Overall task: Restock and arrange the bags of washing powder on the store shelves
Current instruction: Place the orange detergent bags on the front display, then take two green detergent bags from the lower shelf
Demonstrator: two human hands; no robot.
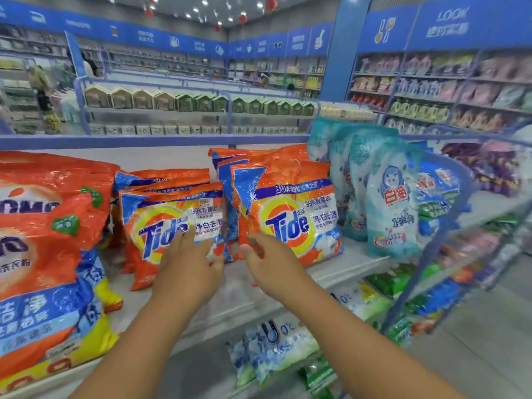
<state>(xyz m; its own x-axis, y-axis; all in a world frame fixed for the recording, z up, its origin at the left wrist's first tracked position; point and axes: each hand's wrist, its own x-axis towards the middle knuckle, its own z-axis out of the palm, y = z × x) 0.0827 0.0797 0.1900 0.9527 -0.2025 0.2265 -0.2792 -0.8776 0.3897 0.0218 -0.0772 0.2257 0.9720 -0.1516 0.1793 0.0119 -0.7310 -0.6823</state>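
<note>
The top shelf (178,156), a white board with a blue rear rail, runs across the middle of the frame and carries all the washing powder in view.

At centre stands a row of small glossy orange plastic Tide bags (169,226), upright and stacked front to back. The left hand (187,266) lies against the lower front of the foremost bag, fingers straight and spread, thumb out to the right; its grip is apart, pressing flat and clamped on nothing.

Just to the right stands a second row of taller orange Tide bags (290,214), leaning slightly. The right hand (273,263) is at the lower left corner of the front bag, fingers loosely curved toward it. Its grip is apart; whether the fingertips touch the plastic cannot be told.

At the left of the frame are large orange, blue and yellow powder bags (49,254), upright and close to the camera. At right of centre, a row of pale teal bags with a cat emblem (391,203) stands upright, just beside the taller Tide row.

Lower shelf, lower right of the frame: blue-and-white and green packets (276,347) lying flat.

Background shelving is blurred.
</note>
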